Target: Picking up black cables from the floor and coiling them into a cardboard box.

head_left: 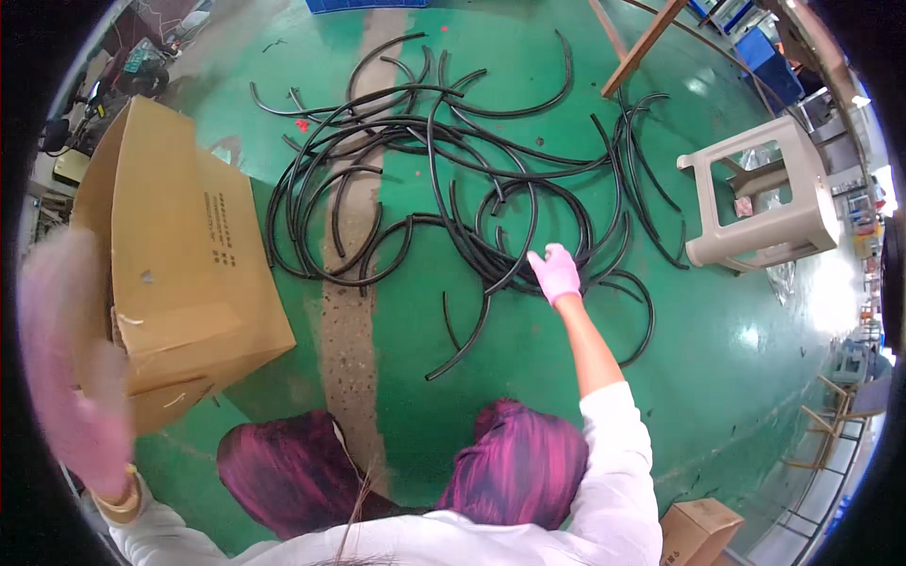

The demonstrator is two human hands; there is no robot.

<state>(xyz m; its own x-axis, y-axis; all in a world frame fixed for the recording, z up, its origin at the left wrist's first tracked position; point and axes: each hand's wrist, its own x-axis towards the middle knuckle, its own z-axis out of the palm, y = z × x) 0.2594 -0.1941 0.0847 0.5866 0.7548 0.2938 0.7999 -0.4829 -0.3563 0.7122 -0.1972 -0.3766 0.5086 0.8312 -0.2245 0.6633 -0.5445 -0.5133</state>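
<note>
Many black hoses, cut into curved lengths, lie loosely tangled on the green floor in front of me. My right hand, in a pink glove, reaches over the near right side of the coils. Its fingers are partly spread, and no hose shows in its grasp; whether it touches one I cannot tell. My left hand, also in a pink glove, is raised at the far left beside a large cardboard box. Motion smears its fingers, so their state and anything in them cannot be made out.
A beige plastic stool lies on its side to the right of the hoses. Wooden legs stand behind them. A small cardboard box is at the lower right. Blue crates stand at the far right. My knees are close below.
</note>
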